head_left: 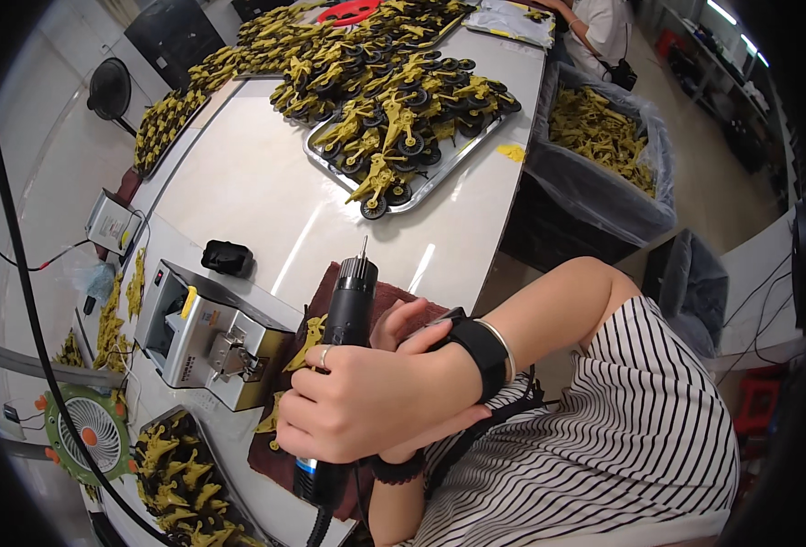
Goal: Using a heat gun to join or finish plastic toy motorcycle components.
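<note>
Across the middle, my right hand [357, 406] is wrapped round a black electric screwdriver [352, 305], its bit pointing away from me and its cable trailing at the near end. A ring is on one finger and a black watch strap [480, 357] on that wrist. Crossing beneath the right wrist, my left hand [405, 324] is partly hidden; its visible fingers are stretched and apart, close to the watch. I cannot make out anything held in it. A dark red cloth [271, 448] lies under the hands, with several yellow plastic parts [310, 339] on it.
Yellow parts with black wheels are heaped on a metal tray [435, 193] ahead; more fill a tray [204, 428] at near left. A silver screw feeder [184, 342], black box [227, 258] and green fan [86, 433] stand left. At right is a lined bin [635, 214]; another person [594, 36] sits beyond.
</note>
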